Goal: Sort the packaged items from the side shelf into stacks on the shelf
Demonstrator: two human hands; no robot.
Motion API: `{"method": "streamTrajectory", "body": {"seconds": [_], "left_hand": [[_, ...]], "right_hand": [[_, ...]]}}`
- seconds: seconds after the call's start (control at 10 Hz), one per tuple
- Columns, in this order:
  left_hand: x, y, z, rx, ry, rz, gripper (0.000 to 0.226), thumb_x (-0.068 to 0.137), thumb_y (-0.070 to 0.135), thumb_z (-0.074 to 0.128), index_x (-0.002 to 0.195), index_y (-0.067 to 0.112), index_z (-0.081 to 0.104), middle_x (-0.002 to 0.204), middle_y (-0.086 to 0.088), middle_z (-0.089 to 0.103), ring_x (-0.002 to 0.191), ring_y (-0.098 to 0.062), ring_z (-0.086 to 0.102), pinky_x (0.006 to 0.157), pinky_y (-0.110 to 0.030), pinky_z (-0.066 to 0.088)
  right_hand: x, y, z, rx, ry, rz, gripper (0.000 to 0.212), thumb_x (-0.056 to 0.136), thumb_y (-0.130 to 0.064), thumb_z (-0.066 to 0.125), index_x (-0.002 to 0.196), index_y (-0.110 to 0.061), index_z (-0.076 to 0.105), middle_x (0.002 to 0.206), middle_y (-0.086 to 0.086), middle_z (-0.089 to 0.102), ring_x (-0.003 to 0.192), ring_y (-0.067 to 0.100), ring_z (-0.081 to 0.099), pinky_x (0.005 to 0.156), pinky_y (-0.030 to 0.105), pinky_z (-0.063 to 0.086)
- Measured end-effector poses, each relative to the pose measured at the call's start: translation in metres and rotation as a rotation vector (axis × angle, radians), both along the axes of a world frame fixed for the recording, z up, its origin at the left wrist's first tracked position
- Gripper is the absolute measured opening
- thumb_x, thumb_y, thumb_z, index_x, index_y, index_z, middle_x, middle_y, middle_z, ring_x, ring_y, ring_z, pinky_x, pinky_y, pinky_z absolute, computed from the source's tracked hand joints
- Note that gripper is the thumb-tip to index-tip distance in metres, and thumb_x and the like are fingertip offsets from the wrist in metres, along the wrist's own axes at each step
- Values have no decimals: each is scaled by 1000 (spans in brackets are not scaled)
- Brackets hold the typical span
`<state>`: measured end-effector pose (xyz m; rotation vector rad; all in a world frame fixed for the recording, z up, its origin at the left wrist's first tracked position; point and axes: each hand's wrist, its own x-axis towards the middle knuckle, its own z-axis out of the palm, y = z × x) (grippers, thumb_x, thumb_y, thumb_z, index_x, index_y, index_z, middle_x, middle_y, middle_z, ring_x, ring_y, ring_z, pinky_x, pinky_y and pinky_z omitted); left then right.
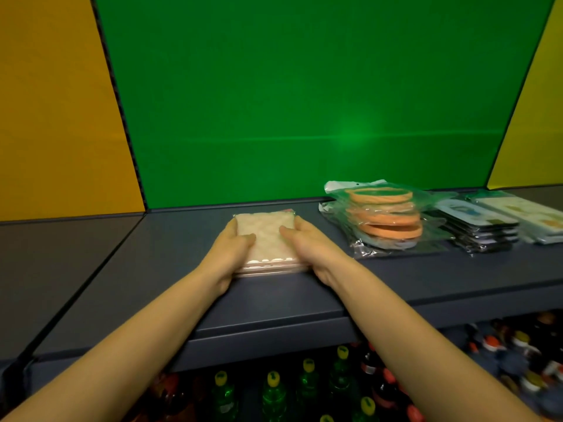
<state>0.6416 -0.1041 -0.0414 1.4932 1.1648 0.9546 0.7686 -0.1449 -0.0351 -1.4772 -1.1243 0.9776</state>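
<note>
A stack of pale pink square packets (265,239) in clear wrap rests on the dark grey shelf (274,303), near its middle. My left hand (227,254) grips the stack's left side and my right hand (310,246) grips its right side, thumbs lying on the top packet. To the right stands a stack of orange round items in clear bags (385,217). Further right sits a stack of dark flat packages (481,226), then pale flat packages (530,219) at the frame edge.
A green back panel (304,102) rises behind the shelf, with yellow panels at both sides. Below the shelf stand several bottles (274,394) with yellow and red caps. The adjoining shelf section on the left (61,269) is bare.
</note>
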Motion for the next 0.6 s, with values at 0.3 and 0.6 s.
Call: {"method": "streamTrajectory", "body": {"seconds": [0.3, 0.6], "left_hand": [[3, -5, 3, -34, -139, -1, 45, 90, -10, 38, 133, 3, 41, 90, 0, 59, 72, -12, 57, 42, -10, 48], [-23, -25, 7, 119, 107, 188, 51, 92, 9, 49, 141, 10, 37, 147, -10, 40, 131, -26, 41, 109, -34, 29]], "right_hand": [[12, 7, -5, -2, -202, 25, 58, 88, -21, 48, 143, -9, 37, 139, 9, 51, 123, 25, 53, 107, 40, 42], [36, -66, 10, 109, -503, 105, 55, 97, -26, 44, 148, -15, 29, 156, 3, 27, 144, 19, 25, 117, 31, 21]]}}
